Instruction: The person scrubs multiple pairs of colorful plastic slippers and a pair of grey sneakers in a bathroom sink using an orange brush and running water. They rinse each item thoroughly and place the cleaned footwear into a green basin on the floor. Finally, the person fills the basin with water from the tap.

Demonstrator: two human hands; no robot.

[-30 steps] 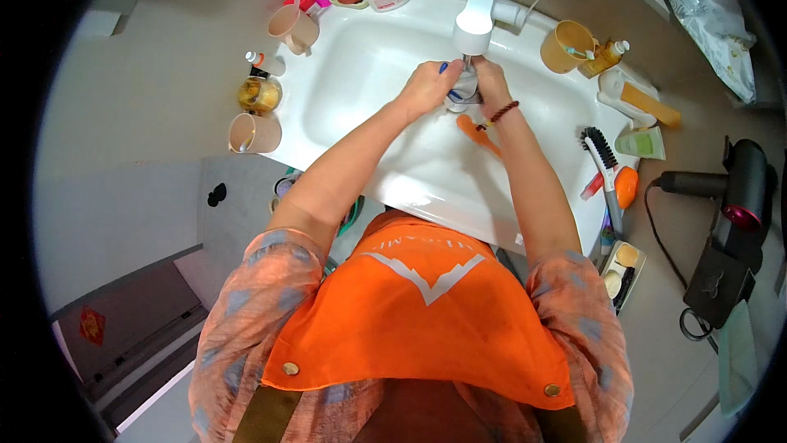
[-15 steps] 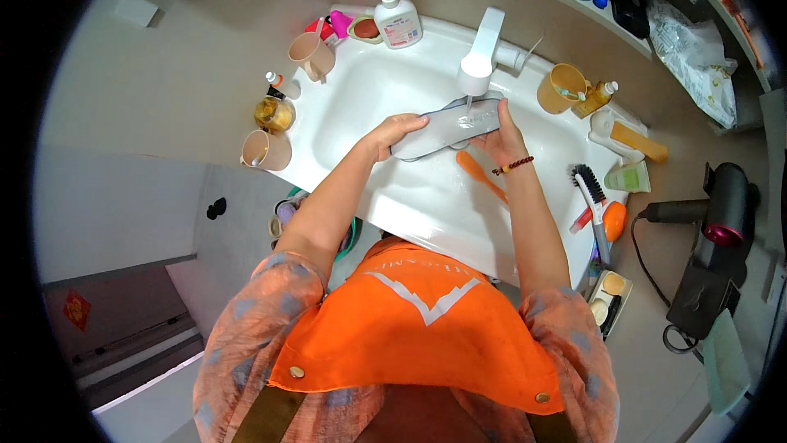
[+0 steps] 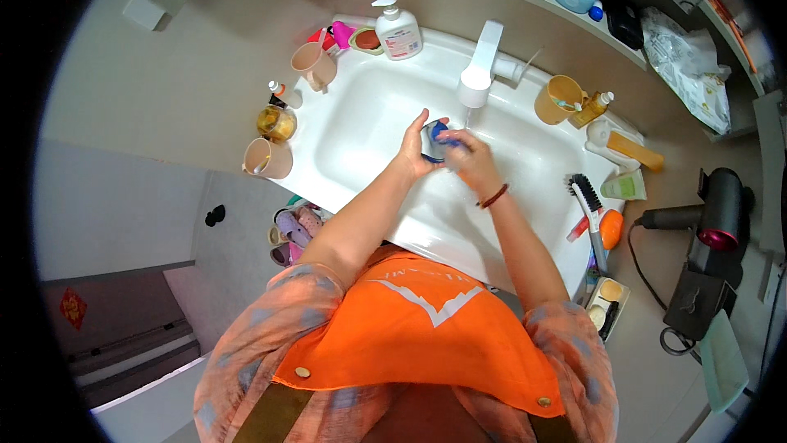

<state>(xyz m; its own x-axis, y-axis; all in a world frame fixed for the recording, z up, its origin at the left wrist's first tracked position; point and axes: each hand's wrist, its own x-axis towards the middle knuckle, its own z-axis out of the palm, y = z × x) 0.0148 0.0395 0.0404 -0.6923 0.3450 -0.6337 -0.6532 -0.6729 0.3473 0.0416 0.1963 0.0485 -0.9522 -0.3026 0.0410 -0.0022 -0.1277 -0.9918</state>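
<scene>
Above the white sink (image 3: 352,103), my left hand (image 3: 412,152) is closed on a grey and blue piece with a dark blue rim (image 3: 431,141), bent into a compact shape. I cannot make out its kind. My right hand (image 3: 477,166) comes from the other side, its fingers curled over the piece's right end and smeared by motion. Just above my hands, a thin stream of water falls from the white tap (image 3: 479,70).
A white pump bottle (image 3: 398,31) stands at the back rim. Cups, such as a tan cup (image 3: 560,100), and small bottles line both sides. A black-bristled brush (image 3: 587,201) lies on the right rim. A dark hair dryer (image 3: 713,209) hangs at the right.
The long grey piece stretched between both hands is now bunched up, with blue showing. My hands have come closer together and left the water stream. The orange tool in the sink no longer shows.
</scene>
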